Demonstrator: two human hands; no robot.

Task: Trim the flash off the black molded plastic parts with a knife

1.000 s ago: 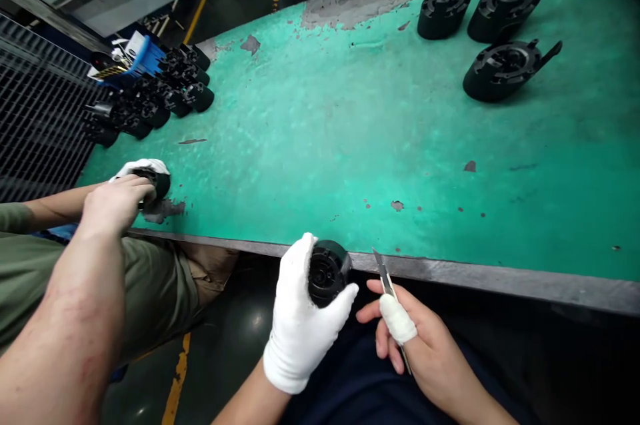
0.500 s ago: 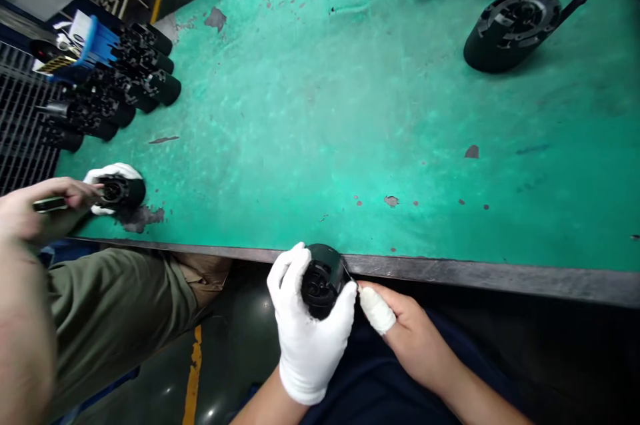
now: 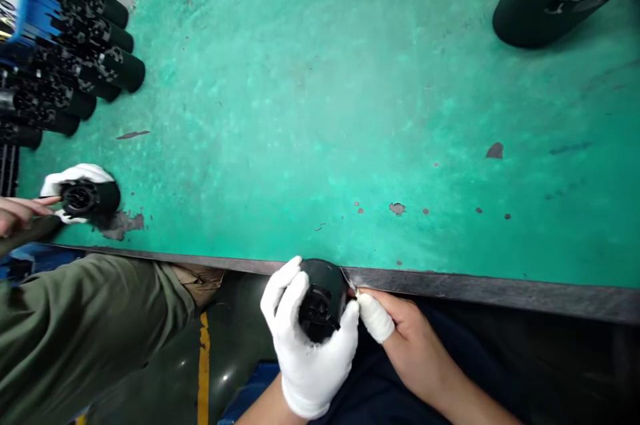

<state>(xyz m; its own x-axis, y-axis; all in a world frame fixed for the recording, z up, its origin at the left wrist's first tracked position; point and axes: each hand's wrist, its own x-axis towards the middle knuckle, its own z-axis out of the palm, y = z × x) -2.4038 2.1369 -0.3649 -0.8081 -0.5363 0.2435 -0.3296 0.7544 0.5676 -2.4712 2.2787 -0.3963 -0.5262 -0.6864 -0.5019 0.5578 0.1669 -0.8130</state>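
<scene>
My left hand (image 3: 313, 352), in a white glove, is closed round a black cylindrical plastic housing (image 3: 325, 282) at the table's front edge. The housing's open end, with moulded parts inside, faces toward me. Bare except for a white cover on the thumb, my right hand (image 3: 407, 332) pinches a thin, pointed metal blade (image 3: 349, 280). Its tip lies against or very close to the right side of the housing; exact contact cannot be made out. The blade's handle is hidden in my fingers.
The green table (image 3: 280, 118) has chipped paint. At far left a co-worker's gloved hand (image 3: 75, 175) holds a similar housing (image 3: 103, 198). Several black housings (image 3: 125, 68) stand at the left by a blue bin (image 3: 37, 12). Another housing (image 3: 535, 12) stands at upper right.
The view has shifted closer to the table, so two housings at the upper right have left the frame. My hands keep their grip, with the housing turned slightly. The co-worker's bare hand has moved left.
</scene>
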